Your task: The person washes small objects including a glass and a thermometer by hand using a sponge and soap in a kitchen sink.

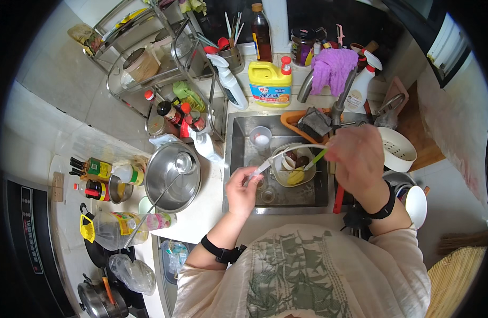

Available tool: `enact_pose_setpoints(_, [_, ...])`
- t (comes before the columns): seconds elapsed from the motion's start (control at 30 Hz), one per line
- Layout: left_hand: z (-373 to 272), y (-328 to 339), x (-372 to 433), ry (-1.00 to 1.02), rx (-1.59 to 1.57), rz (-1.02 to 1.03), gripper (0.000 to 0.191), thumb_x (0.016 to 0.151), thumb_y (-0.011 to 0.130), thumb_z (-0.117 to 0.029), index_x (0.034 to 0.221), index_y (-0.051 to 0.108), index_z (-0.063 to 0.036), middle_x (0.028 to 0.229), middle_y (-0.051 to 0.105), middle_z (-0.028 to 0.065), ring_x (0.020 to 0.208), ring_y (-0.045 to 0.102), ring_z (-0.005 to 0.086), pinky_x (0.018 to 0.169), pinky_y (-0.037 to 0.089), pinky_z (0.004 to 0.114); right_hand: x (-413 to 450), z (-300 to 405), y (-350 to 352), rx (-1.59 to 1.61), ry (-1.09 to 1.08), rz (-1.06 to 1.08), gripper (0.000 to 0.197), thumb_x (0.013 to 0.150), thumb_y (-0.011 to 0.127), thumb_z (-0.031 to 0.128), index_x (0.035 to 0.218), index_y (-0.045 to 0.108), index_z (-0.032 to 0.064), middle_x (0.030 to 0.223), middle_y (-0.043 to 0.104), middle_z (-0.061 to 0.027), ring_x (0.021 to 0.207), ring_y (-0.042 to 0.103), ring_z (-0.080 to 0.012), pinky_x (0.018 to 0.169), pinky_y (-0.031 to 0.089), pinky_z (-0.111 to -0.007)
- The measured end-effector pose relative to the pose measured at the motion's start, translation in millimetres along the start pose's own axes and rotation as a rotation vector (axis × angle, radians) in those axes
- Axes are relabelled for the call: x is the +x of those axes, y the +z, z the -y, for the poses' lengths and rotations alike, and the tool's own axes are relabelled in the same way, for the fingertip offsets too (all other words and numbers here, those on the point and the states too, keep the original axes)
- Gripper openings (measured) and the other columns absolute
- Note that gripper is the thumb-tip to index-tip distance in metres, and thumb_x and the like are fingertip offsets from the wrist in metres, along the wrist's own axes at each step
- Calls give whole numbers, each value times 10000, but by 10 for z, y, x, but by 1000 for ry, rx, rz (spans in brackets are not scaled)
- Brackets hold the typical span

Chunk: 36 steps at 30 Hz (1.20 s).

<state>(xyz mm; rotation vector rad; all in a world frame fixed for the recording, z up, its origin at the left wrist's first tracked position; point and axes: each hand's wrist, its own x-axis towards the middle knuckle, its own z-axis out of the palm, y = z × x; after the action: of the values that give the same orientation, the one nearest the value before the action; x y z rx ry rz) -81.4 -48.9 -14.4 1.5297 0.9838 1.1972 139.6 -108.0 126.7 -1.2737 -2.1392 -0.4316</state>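
Observation:
Above the left side of the steel sink (279,209), my left hand (242,190) pinches the end of a thin white plastic strip or tube (263,165). Its other end curves across to my right hand (357,159), which is blurred and closed around it at the sink's right side. Below lies a white basin (281,175) holding a small white cup (288,163), dark round things (302,161) and a yellow piece with a green handle (316,159). A clear plastic cup (260,138) stands in the sink's back left. What exactly the strip is cannot be told.
A large steel bowl (168,198) with a ladle (183,163) is left of the sink. Behind stand a yellow detergent jug (270,84), spray bottles and a faucet (338,107) draped with a purple cloth (333,69). An orange sink basket (289,119) holds a grey scrubbing cloth (315,122).

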Motion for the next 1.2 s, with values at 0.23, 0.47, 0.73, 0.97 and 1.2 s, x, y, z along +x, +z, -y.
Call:
enact_pose_setpoints(0.23, [-14,-5,9,-7,10,18,150,743,602,54,881,570,7,815,577,64,740,549,113,679,436,217,59,-35,20,-56,-148,-250,161,620,596,164,772,565,121,754,561,-11,678,532,-186,607,401,-312])
enact_pose_setpoints(0.47, [-7,-23,6,-6,34,16,151,741,607,49,880,569,5,820,582,60,765,550,120,686,432,217,105,-51,105,-12,-228,-376,169,580,614,119,739,570,85,739,561,-23,673,541,-189,574,405,-300])
enact_pose_setpoints(0.73, [30,-21,53,57,25,14,165,733,616,53,882,559,12,878,577,91,800,563,151,726,439,237,24,46,251,69,-192,-234,117,607,576,159,720,580,129,728,553,-1,687,531,-179,581,386,-317])
enact_pose_setpoints(0.97, [107,-1,78,155,10,42,183,759,562,85,908,510,-9,912,561,84,879,556,159,779,440,259,-127,214,425,104,-136,-176,119,630,605,193,745,581,178,763,550,17,694,516,-173,629,392,-330])
enact_pose_setpoints(1.2, [162,-75,62,82,-68,-6,176,757,546,92,892,497,-11,916,558,103,929,555,200,822,434,299,28,128,357,632,369,-412,52,683,564,7,715,576,46,681,576,-56,625,530,-241,592,413,-336])
